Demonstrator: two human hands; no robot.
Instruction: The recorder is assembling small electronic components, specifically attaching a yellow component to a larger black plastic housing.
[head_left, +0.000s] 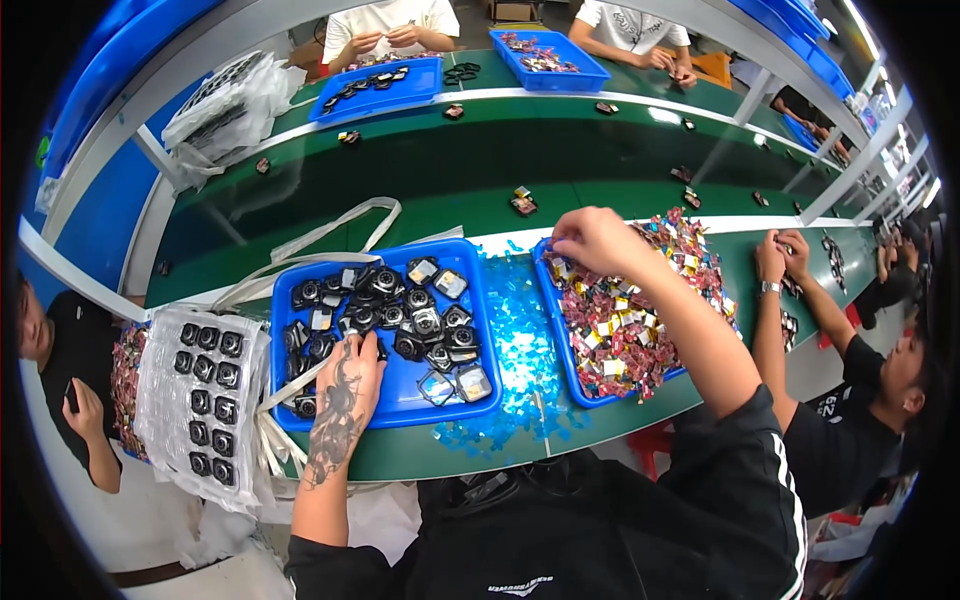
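Note:
My left hand reaches into a blue tray of black camera housings. Its fingers are curled round one black housing among the pile, and the fingertips are partly hidden. My right hand hovers over the far left corner of a second blue tray, which is heaped with small red, white and yellow electronic parts. Those fingers are bent and pinched together; whatever lies between them is too small to make out. Between both trays, many small blue film pieces are scattered on the green table.
A clear plastic tray with black housings stands left, beside white straps. Assembled pieces sit along the green conveyor. Co-workers sit across and on both sides; a co-worker's hands are close to my right arm.

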